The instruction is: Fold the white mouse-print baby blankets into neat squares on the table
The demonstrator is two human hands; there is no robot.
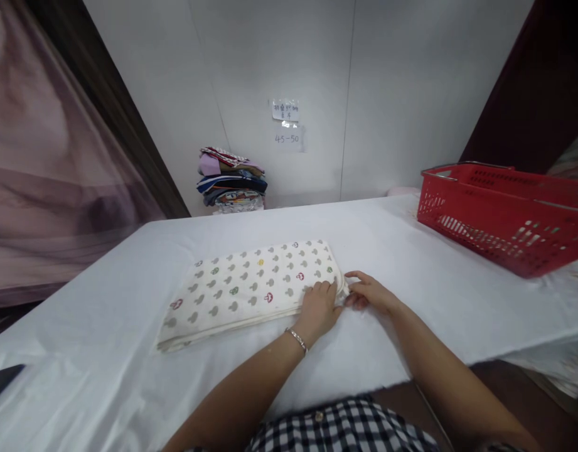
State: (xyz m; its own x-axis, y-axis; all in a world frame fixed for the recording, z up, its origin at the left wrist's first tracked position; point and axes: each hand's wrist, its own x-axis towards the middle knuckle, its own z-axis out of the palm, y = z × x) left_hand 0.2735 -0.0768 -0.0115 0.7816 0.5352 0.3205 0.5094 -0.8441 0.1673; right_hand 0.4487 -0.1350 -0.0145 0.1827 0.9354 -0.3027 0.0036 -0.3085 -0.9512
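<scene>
1. Mushroom-print cloth [255, 282] lies folded on the white tablecloth [373, 232]; likely light, soft and limp, layers apt to slip; best held through every layer at the short ends.
2. Left hand [319, 306] rests open on its near right corner, pinching nothing.
3. Right hand [369, 294] curls at the right end; whether it grips, I cannot tell.

Wall [401, 113] ahead of me: lower sheet [289, 139] reads "45-50"; upper label [285, 111], handwritten characters, I can't fully make out.
</scene>
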